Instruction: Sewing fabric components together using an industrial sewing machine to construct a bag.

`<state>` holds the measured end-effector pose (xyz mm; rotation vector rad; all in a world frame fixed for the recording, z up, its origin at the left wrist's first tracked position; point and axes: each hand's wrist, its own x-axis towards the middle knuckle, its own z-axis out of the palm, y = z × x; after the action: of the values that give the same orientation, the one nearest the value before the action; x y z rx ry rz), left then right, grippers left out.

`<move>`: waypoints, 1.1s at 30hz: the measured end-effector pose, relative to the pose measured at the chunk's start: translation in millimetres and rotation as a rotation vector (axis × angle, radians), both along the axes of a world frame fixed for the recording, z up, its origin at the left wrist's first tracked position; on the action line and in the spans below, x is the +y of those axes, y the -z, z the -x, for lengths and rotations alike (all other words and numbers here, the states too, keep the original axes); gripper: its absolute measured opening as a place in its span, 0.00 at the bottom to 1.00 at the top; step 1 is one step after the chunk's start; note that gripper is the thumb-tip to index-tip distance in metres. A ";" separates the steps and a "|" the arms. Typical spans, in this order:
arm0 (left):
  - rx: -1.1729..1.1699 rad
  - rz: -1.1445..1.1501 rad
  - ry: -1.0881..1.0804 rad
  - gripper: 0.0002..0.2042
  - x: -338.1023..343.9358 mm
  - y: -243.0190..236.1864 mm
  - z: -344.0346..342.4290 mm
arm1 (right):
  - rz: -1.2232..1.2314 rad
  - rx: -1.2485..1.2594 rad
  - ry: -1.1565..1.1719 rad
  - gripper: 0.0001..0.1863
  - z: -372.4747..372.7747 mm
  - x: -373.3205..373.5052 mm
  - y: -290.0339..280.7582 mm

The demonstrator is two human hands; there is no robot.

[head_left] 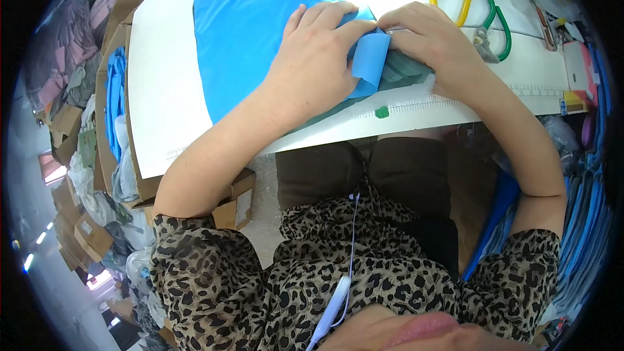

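A bright blue piece of fabric [240,39] lies spread over the white worktop, reaching toward a strong light at the far edge. My left hand [318,52] rests on it, its fingers bent and its thumb and forefinger pressed on the fabric near a fold. Close beside it, my right hand [435,42] pinches the same edge, fingertips nearly meeting those of the left. Between the hands a blue flap [370,65] curls over toward me. Dark green fabric [401,70] and a whitish layer [416,94] show below the right hand. The exact pinch point is partly hidden by my fingers.
Scissors with yellow and green handles [502,32] lie right of my right hand, with small pliers-like snips [543,19] farther right. A ruler scale [416,105] runs along the table's near edge. Cardboard boxes [146,185] and bagged fabric stand left; stacked blue fabric [582,240] lies right.
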<state>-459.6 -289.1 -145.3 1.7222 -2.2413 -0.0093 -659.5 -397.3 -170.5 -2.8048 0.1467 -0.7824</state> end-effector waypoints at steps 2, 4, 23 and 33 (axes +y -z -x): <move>0.066 0.015 0.002 0.19 -0.7 3.5 -0.5 | -0.031 -0.002 0.020 0.22 0.1 2.1 -1.7; 0.068 0.017 -0.002 0.19 -0.5 4.4 1.1 | -0.030 0.011 0.031 0.23 0.7 2.3 -1.8; -0.002 0.028 -0.058 0.21 -1.4 11.2 -6.4 | -0.007 0.060 0.095 0.22 -8.7 -0.8 0.3; -0.085 0.084 -0.124 0.17 -28.8 19.2 -21.5 | 0.063 0.124 0.221 0.24 -30.2 -16.0 0.9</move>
<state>-438.0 -317.9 -164.5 1.8449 -2.1558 0.1860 -629.3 -413.3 -171.4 -2.9314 0.4681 -0.6685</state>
